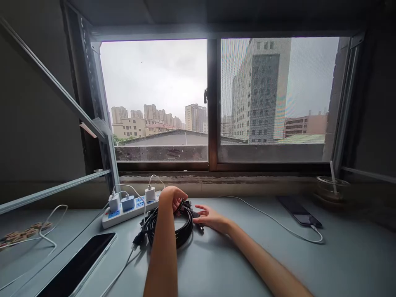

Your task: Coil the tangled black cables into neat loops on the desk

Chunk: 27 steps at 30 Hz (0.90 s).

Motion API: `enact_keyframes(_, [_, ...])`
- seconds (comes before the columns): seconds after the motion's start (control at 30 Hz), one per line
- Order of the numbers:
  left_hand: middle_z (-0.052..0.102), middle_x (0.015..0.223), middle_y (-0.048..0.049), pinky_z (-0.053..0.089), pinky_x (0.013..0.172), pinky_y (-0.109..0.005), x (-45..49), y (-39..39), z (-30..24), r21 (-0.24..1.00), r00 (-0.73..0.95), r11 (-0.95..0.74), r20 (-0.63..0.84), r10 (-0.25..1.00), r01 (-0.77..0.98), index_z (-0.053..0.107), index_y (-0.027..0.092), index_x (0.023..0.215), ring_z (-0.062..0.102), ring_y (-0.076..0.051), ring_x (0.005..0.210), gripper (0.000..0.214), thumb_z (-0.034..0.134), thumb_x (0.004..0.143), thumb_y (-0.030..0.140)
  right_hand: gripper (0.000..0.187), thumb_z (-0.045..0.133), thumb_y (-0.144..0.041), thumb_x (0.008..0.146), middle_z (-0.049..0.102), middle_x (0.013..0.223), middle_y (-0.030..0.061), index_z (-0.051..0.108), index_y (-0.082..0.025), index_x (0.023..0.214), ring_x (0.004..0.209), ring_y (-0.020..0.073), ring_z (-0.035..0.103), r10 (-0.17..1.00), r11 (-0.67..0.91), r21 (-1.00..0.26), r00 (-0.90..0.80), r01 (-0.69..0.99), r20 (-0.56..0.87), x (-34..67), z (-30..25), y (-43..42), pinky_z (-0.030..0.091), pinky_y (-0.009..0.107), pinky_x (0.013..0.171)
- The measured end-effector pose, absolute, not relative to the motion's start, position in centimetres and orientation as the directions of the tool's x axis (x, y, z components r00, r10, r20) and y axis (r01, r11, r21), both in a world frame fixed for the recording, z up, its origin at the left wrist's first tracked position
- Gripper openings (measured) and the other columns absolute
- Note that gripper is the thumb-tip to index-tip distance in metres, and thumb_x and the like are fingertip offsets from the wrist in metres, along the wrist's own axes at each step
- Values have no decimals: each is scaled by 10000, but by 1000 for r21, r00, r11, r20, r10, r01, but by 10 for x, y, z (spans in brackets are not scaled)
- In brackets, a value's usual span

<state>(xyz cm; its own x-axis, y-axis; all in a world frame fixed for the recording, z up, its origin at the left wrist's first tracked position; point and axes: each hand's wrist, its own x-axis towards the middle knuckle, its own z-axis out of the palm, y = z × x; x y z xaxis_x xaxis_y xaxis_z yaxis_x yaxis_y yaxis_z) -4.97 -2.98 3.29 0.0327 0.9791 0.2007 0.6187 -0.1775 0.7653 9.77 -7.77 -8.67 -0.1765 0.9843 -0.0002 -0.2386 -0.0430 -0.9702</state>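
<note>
A coil of black cable [182,229] lies on the grey desk [241,255] in front of the window. My left hand [173,197] curls down over the top of the coil, fingers closed on the cable. My right hand [211,218] rests at the coil's right side, fingers touching the cable there; whether they grip it is unclear. My left forearm hides part of the coil.
A white power strip [130,208] with white chargers sits left of the coil. One phone [77,266] lies at the front left, another phone [298,211] on a white cable at the right. A lidded cup with a straw [332,187] stands far right. A metal frame [55,187] runs along the left.
</note>
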Motion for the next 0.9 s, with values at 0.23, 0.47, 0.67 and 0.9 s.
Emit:
enact_keyframes(0.23, [531,404,-45,454,624,-412,-56,-45,85,654,-128,-66,245,961,754,430,210,382,635,-313,591,295,692,514,176,955,896,-385,364,588,837,2,513,-145,1205,770,125,606,979,-26,-970,-205,-244,25,97,-84,-81,459,230,709])
enact_keyframes(0.47, [694,787,-143,438,716,-396,-51,-73,113,682,-335,-211,575,747,700,658,191,668,638,-326,861,199,566,739,352,920,873,-426,412,597,932,29,510,-159,1214,840,133,610,980,-25,-975,-196,-222,19,98,-85,-78,449,247,785])
enact_keyframes(0.67, [647,612,-68,378,583,-302,-25,-94,123,581,-368,-652,814,450,487,688,168,714,571,-195,586,333,481,813,409,887,848,-429,479,623,973,48,499,-157,1248,905,147,608,981,-13,-991,-194,-135,13,96,-84,-79,454,253,821])
enact_keyframes(0.9, [494,501,4,290,511,-266,5,-100,121,599,-374,-718,795,478,355,591,170,685,422,-119,469,300,463,844,390,899,879,-321,413,614,1022,105,554,-101,1221,979,244,593,988,0,-987,-154,163,-26,108,-59,-84,438,383,917])
